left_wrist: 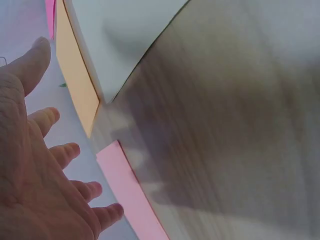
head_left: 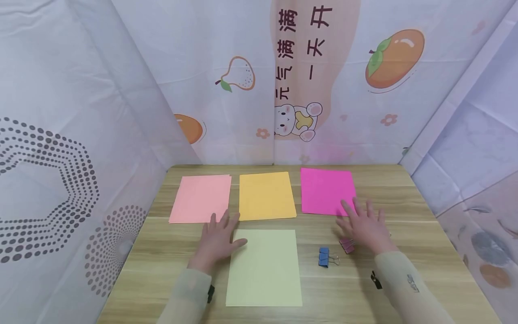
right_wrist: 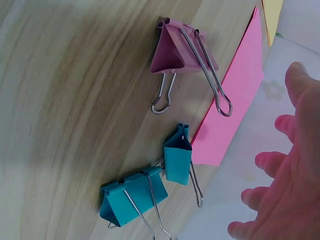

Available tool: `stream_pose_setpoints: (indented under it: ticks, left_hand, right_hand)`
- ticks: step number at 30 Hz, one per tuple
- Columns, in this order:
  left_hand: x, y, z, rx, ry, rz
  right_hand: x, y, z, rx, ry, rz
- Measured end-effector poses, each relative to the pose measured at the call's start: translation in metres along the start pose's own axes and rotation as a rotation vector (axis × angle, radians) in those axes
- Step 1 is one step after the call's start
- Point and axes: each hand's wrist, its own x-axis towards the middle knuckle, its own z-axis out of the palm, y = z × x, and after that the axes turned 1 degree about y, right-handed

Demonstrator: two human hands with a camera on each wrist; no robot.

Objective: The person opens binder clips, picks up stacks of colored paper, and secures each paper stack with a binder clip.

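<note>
My left hand point(head_left: 218, 238) hovers with fingers spread between the light pink paper point(head_left: 201, 199) and the pale green paper point(head_left: 264, 269), holding nothing. In the left wrist view its shadow falls on the tabletop. Spread in the same way, my right hand point(head_left: 369, 228) is over the table, its fingertips overlapping the lower right corner of the magenta paper point(head_left: 325, 191) in the head view. Nothing is in it. Below it lie a dusty-pink binder clip point(right_wrist: 177, 47) and two teal binder clips point(right_wrist: 135, 197), the latter mostly hidden by the hand in the head view. A blue binder clip point(head_left: 323, 257) lies to its left.
An orange-yellow paper point(head_left: 266, 196) lies in the back row between the pink and magenta ones. The wood-grain table point(head_left: 174, 274) ends at a printed curtain point(head_left: 226, 121) behind, with more white fabric point(head_left: 73, 112) at the sides.
</note>
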Motion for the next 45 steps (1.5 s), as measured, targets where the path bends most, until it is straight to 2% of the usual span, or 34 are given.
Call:
stream_pose_setpoints:
  ticks: [5,13,18,24,45]
  left_hand:
    - [-0.004,0.002,0.003,-0.02,-0.019,0.016]
    - [-0.009,0.007,0.005,0.01,-0.034,0.042]
    - [-0.01,0.01,0.007,0.018,-0.042,0.057]
    - [-0.011,0.011,0.009,0.031,-0.057,0.055]
    - [-0.009,0.007,0.02,0.088,-0.108,0.036]
  right_hand:
    - [-0.003,-0.002,0.0,-0.008,0.003,-0.03]
    - [-0.008,-0.008,-0.001,-0.053,0.02,-0.083]
    - [-0.01,-0.013,-0.002,-0.039,0.016,-0.103]
    - [-0.013,-0.018,-0.002,-0.028,-0.001,-0.125]
    - [-0.016,-0.029,0.004,-0.124,-0.03,-0.231]
